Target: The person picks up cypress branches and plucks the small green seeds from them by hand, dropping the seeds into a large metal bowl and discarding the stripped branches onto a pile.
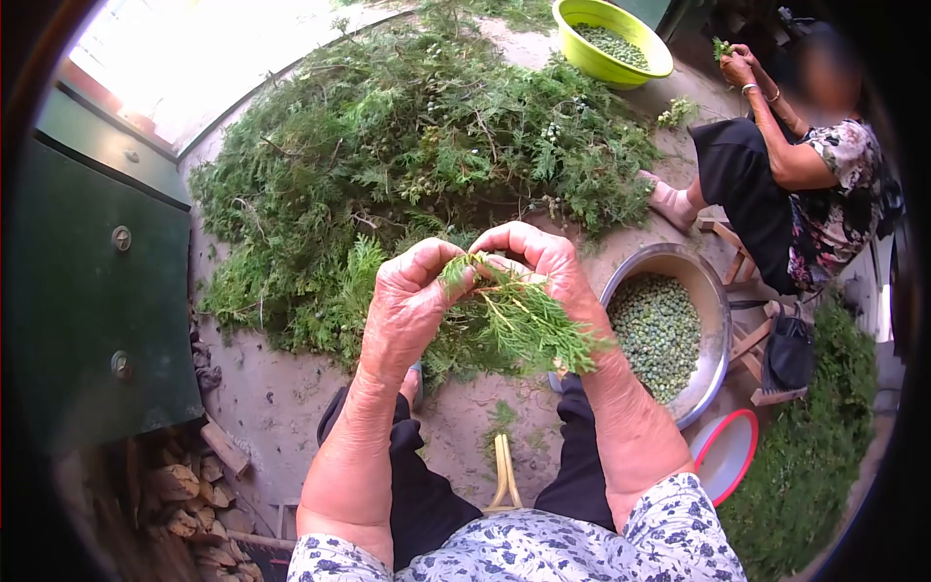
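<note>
My left hand [407, 306] has its thumb and fingers pinched together at the upper end of a green conifer sprig [533, 325]. Meeting it fingertip to fingertip, my right hand [553, 267] is closed on the same sprig, whose flat fronds hang below the fingers toward my right wrist. Anything small between the fingertips is hidden. Just right of my right forearm sits a metal basin [720, 335] holding many small green cones [655, 330]. A large heap of cut conifer branches [417, 145] lies on the floor beyond my hands.
A yellow-green basin [640, 76] with more cones stands at the back. Another person [766, 165] sits at right, holding a small sprig. A red-rimmed white basin [725, 461] lies near stripped-looking greenery [805, 466]. At left are a green cabinet [97, 281] and firewood [179, 485].
</note>
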A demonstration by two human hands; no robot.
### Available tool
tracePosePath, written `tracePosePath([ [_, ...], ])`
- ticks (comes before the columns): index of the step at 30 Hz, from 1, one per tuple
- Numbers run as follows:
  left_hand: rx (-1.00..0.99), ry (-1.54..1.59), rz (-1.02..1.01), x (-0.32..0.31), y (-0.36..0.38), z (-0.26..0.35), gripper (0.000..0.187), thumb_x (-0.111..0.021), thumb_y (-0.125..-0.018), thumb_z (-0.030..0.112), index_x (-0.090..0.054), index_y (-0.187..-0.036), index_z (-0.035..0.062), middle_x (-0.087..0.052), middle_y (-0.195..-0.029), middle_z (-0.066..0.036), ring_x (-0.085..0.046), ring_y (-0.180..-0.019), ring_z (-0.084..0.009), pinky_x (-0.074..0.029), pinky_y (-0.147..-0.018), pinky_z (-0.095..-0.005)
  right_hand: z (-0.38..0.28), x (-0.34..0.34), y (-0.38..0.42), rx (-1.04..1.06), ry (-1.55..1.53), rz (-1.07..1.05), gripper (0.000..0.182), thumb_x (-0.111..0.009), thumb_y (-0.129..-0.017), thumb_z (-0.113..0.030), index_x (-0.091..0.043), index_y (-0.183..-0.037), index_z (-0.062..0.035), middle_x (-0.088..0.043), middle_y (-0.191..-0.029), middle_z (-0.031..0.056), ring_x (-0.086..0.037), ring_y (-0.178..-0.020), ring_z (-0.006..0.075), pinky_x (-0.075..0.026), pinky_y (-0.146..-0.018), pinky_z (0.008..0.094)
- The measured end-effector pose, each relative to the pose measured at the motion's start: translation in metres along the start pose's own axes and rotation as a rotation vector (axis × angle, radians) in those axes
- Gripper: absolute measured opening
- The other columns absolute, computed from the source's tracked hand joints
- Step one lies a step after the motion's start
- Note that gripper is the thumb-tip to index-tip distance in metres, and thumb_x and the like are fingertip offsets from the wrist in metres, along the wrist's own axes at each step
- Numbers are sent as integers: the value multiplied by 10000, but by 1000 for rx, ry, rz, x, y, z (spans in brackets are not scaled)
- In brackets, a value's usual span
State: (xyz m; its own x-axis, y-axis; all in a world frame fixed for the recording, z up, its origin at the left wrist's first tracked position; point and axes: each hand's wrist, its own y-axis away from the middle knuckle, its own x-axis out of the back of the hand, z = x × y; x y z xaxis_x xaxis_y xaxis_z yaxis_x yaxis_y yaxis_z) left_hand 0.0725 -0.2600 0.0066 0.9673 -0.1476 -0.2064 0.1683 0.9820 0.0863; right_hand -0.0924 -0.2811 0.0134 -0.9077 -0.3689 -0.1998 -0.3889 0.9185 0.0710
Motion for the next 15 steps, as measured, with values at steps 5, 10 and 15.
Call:
tracePosePath([
  [5,-47,-101,79,-4,-1,4,63,-621,-857,77,-595,-892,32,-578,-803,33,-535,-742,-42,-464,-676,-204,7,-5,2,-26,-151,131,206,-579,-894,-177,-580,-993,4,-598,-856,19,-561,-765,65,-477,-669,209],
  [10,23,344,134,-4,-3,-1,121,-611,-872,118,-582,-953,33,-611,-864,6,-562,-782,-67,-478,-725,-244,4,0,0,-73,-544,139,252,-567,-883,-150,-518,-1082,-3,-611,-918,42,-598,-801,110,-524,-733,262],
  [15,80,470,211,-1,-7,-1,139,-598,-880,126,-566,-967,22,-625,-891,-29,-581,-787,-91,-492,-723,-263,5,-5,-3,-181,-499,29,265,-630,-833,-102,-538,-1071,-32,-615,-901,7,-548,-708,66,-388,-528,199],
])
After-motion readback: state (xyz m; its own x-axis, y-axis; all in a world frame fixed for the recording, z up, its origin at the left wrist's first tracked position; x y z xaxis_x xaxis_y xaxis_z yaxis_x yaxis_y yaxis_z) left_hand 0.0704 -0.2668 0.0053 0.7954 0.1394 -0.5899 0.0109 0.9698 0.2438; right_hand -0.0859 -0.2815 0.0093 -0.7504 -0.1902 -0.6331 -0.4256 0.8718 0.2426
